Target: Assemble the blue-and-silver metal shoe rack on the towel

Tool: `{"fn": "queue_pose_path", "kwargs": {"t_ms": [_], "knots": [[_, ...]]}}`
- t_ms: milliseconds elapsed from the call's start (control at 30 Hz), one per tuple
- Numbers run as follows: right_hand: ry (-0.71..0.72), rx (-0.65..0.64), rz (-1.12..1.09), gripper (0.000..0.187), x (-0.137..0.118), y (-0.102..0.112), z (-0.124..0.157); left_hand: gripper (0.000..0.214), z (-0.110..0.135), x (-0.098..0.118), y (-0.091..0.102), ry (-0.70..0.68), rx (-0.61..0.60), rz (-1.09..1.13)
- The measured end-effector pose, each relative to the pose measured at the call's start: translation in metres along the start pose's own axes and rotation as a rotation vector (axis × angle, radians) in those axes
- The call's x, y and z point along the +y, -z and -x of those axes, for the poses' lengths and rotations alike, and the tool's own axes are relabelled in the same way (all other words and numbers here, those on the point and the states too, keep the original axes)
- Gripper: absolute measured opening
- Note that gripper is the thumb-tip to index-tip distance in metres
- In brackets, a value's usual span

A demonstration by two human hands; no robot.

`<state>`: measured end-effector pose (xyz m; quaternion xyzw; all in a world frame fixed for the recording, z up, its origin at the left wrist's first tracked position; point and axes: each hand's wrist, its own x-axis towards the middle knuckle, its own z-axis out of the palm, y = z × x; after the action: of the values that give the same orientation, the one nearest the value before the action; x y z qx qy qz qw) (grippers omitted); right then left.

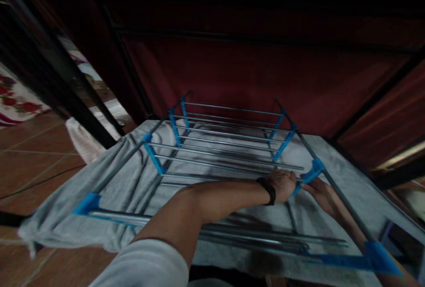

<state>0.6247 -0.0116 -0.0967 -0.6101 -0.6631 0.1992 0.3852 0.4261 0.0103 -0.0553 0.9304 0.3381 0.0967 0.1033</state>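
A rack of grey metal rods and blue plastic brackets lies on a grey cloth (128,185), its two long side poles (307,145) running away from me. My left hand (283,184), with a black band at the wrist, is closed around the right end of a metal rod (212,177). That end meets a blue bracket (312,174) on the right pole; whether it sits in the socket is hidden by my fingers. My right hand (321,194) reaches under the right pole and grips the bracket's lower part from the outer side. Another crossrod (232,153) ends short of this bracket.
Several loose rods (259,236) lie across the near end, by a blue corner piece (381,256). A second corner piece (88,203) is at near left. Dark frame bars and a red curtain (232,72) stand behind. A dark flat object (401,242) lies at right.
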Motion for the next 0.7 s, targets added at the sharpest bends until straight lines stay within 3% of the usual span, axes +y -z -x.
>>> {"fn": "queue_pose_path", "kwargs": {"t_ms": [133, 233, 333, 533, 700], "knots": [[-0.099, 0.017, 0.114, 0.041, 0.012, 0.001, 0.002, 0.043, 0.037, -0.024, 0.002, 0.016, 0.03, -0.199], [-0.1, -0.015, 0.183, 0.044, 0.018, 0.003, 0.003, 0.037, 0.058, -0.045, 0.015, 0.049, -0.029, -0.2], [-0.107, -0.006, 0.196, 0.046, 0.016, 0.003, 0.002, 0.028, 0.064, -0.058, 0.026, 0.026, -0.072, -0.167], [-0.138, -0.059, 0.074, 0.033, -0.023, 0.002, 0.003, 0.024, 0.063, -0.051, 0.034, -0.015, -0.05, -0.178], [-0.132, -0.07, -0.174, 0.032, -0.042, 0.012, -0.004, 0.03, 0.07, -0.042, 0.057, -0.212, 0.096, -0.268]]}}
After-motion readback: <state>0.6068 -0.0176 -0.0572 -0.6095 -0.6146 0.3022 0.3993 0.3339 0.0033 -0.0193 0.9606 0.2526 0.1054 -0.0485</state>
